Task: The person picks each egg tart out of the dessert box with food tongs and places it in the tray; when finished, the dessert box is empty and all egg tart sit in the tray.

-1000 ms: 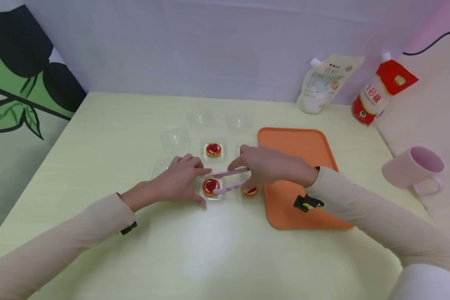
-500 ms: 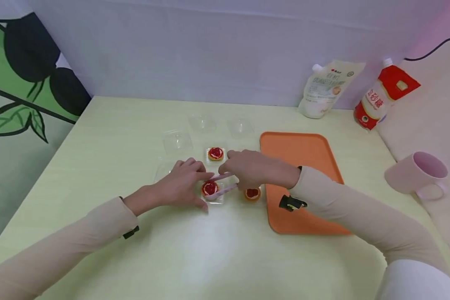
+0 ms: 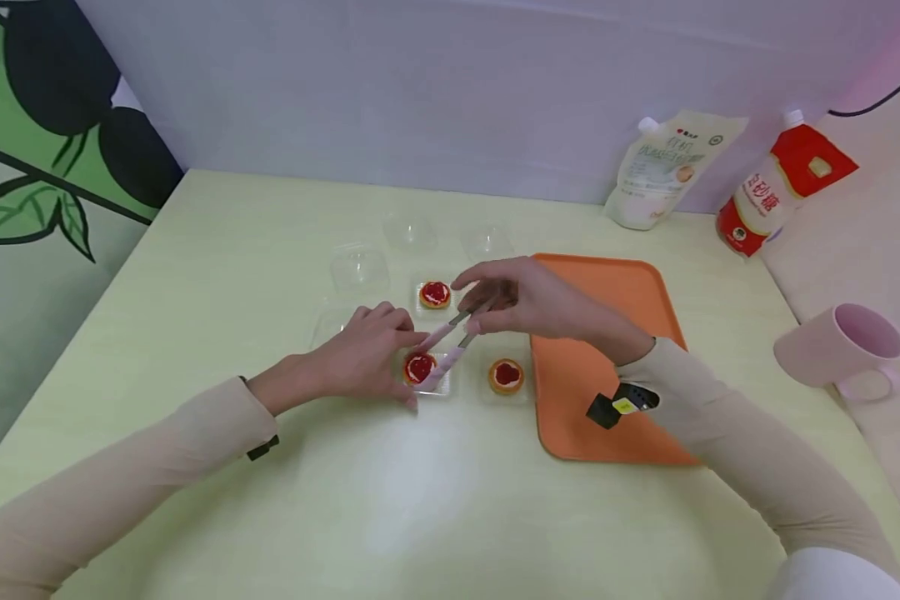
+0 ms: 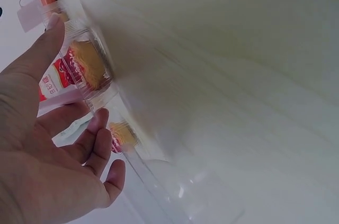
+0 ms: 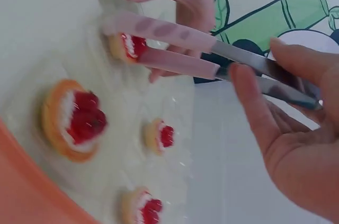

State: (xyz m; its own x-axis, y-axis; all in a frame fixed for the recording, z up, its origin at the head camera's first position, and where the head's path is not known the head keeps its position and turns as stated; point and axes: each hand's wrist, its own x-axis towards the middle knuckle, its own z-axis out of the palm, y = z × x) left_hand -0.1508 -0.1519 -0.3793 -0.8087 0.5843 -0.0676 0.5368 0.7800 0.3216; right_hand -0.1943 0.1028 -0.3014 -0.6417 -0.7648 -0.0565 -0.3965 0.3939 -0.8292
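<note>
My left hand holds a clear plastic box at the front, thumb at its near edge and index finger at its far edge. In that box sits a small tart with red fruit and white cream. My right hand grips metal tongs with pink tips, tilted steeply down. Their two tips are parted beside the tart; the right wrist view cannot settle whether they touch it. Other tarts sit behind and to the right. Another tart appears only in the right wrist view.
Empty clear lids stand beyond and left of the tarts. An orange tray lies to the right. At the back right are a white spouted pouch and a red sugar bag; a pink mug stands at the right edge.
My right hand has risen and drawn back to the right, tilting the tongs more steeply and uncovering the front right tart. My left hand stays at the front box.
</note>
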